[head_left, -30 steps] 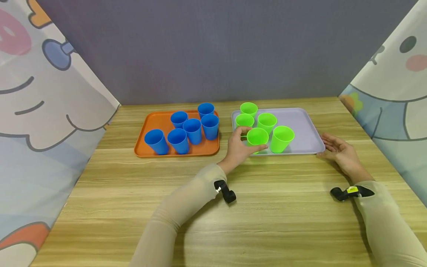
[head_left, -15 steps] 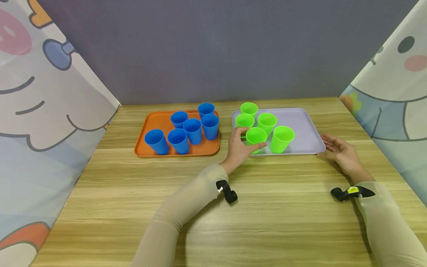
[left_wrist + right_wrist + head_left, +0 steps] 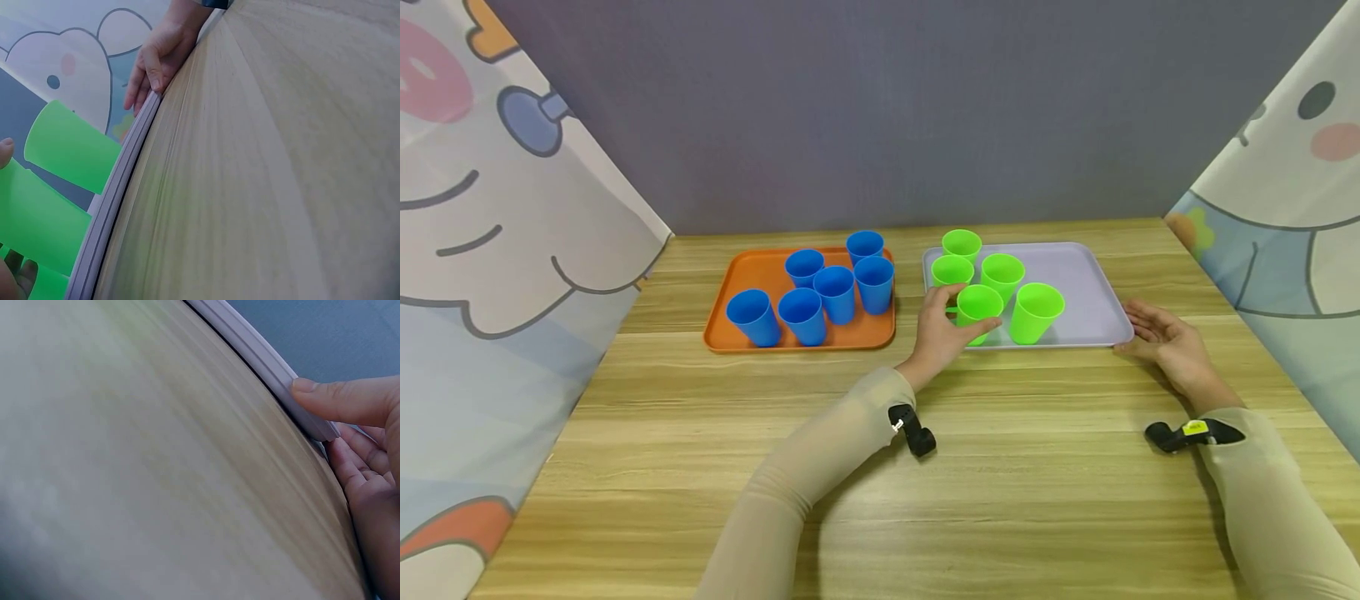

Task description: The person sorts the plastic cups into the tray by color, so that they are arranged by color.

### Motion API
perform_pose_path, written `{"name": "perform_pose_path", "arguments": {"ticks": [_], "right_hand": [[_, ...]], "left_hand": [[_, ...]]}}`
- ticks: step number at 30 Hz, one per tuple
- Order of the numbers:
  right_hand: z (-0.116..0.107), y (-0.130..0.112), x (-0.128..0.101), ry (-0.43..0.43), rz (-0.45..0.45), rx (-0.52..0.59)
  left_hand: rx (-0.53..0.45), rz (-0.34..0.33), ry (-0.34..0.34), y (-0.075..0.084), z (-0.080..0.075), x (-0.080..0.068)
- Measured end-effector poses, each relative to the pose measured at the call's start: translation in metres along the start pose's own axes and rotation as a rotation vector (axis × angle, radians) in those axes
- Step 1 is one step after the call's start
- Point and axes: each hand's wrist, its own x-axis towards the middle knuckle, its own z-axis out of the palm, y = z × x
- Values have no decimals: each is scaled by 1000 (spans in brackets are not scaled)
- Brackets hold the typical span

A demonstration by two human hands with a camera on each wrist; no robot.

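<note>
In the head view, my left hand (image 3: 942,332) holds a green cup (image 3: 980,305) at the front of the pale lilac tray (image 3: 1086,292), thumb along its near side and fingers around its left. Just right of it stands another green cup (image 3: 1037,314). Several more green cups (image 3: 961,242) stand behind, towards the tray's left end. My right hand (image 3: 1172,346) is at the tray's front right corner. Its thumb (image 3: 337,400) presses the rim in the right wrist view, with the other fingers bent around the corner from outside.
To the left, an orange tray (image 3: 752,275) bears several upright blue cups (image 3: 802,317). Both trays lie on a wood-grain table (image 3: 1000,483), with a grey panel (image 3: 880,117) behind. Cartoon-printed sheets (image 3: 512,233) flank the table on both sides.
My left wrist has edged slightly right, with the hand staying at the same green cup. The right hand and both trays keep their places.
</note>
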Motion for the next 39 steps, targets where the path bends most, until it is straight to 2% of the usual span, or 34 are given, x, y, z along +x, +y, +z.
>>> {"name": "perform_pose_path", "arguments": {"ticks": [6, 13, 17, 21, 24, 29, 32, 36, 39], "right_hand": [[0, -1, 1, -6, 17, -15], [2, -2, 2, -32, 24, -60], [3, -1, 4, -33, 23, -60], [1, -2, 5, -15, 46, -93], [0, -4, 6, 7, 81, -211], [1, -7, 9, 2, 122, -552], [2, -9, 12, -94, 113, -708], [5, -15, 16, -229, 80, -816], [10, -23, 17, -274, 71, -897]], "left_hand": [[-3, -30, -10, 1, 0, 0], [-52, -46, 1, 0, -4, -3], [-53, -33, -7, -1, -14, -5], [-24, -17, -38, -2, -30, -9], [-12, -12, -63, -1, -44, -11], [35, 15, -50, 2, -67, -14], [73, 53, -34, 2, -81, -20], [160, 114, -28, 5, -102, -28], [255, 181, -12, 9, -120, -34]]}}
